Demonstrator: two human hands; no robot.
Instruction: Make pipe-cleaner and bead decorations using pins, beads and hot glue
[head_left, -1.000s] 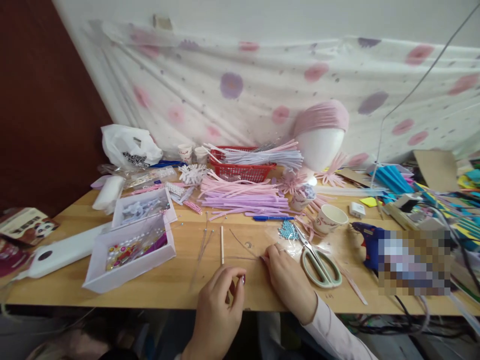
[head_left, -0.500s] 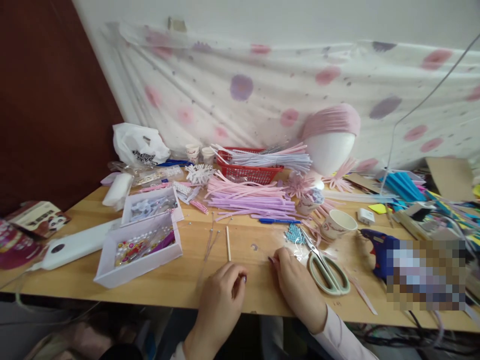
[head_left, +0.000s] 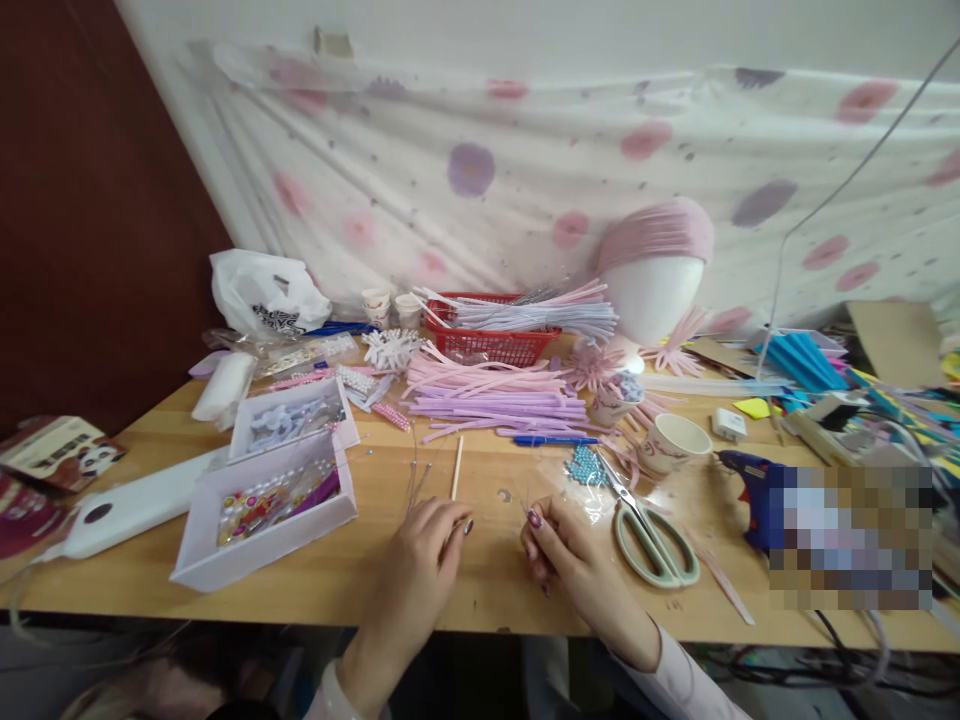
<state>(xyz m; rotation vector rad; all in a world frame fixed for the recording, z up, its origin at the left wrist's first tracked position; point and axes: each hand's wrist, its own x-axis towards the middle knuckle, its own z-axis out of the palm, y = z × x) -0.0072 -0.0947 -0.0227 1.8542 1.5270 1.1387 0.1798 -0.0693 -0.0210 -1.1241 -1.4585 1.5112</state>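
My left hand (head_left: 427,550) is closed above the table's front edge, its fingers curled round several thin wires (head_left: 412,478). The wires stick up past the knuckles, and small blue beads (head_left: 429,465) show near their upper ends. My right hand (head_left: 562,545) pinches thumb against fingers on a very fine strand, apparently wire, that is hard to make out. Beyond the left hand lies a thin white stick (head_left: 458,468). Close to the right hand are a clear bag of turquoise beads (head_left: 587,467) and scissors (head_left: 646,530) with pale green handles.
Two white trays (head_left: 262,550) of beads and gems stand at left. Pink and lilac pipe cleaners (head_left: 495,405) lie before a red basket (head_left: 495,347). A blue pen (head_left: 555,441), paper cup (head_left: 675,445), glue gun (head_left: 757,490) and foam head (head_left: 652,290) are around.
My right hand has lifted and turned, its pinched fingertips now pointing up with a fine strand. The left hand shifted slightly left and up, and the beaded wires moved with it. The view tilted slightly.
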